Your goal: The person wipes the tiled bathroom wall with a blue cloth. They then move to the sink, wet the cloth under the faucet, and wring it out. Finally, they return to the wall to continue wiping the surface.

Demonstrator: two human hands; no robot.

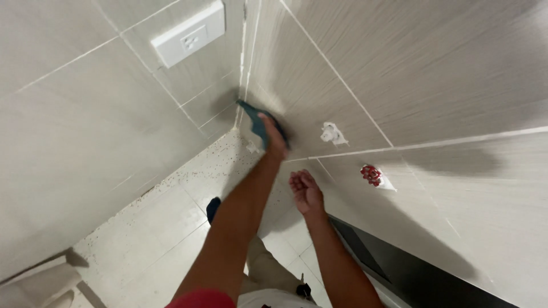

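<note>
Far left, I see the tiled wall [85, 114] with a white socket plate [188, 33] set high on it, well apart from the work. Below it runs the speckled floor [165, 228], with my dark shoe [213, 206] near the arm.

Toward the corner, my left hand [276, 137] is stretched out and presses a teal cleaning pad [256, 121] flat against the right-hand wall tile [319, 74], just beside the corner joint. The hand is closed over the pad's rear end; the front tip pokes out toward the corner.

My right hand [305, 191] hangs lower, loosely curled, holding nothing and touching nothing I can make out.

Further right, a white capped pipe outlet [333, 134] sits above the grout line, and a red-handled valve [372, 175] below it.

As I judge it, the wiping is mid-course. I cannot tell cleaned tile from uncleaned, so how much of the wall is left is unclear.
</note>
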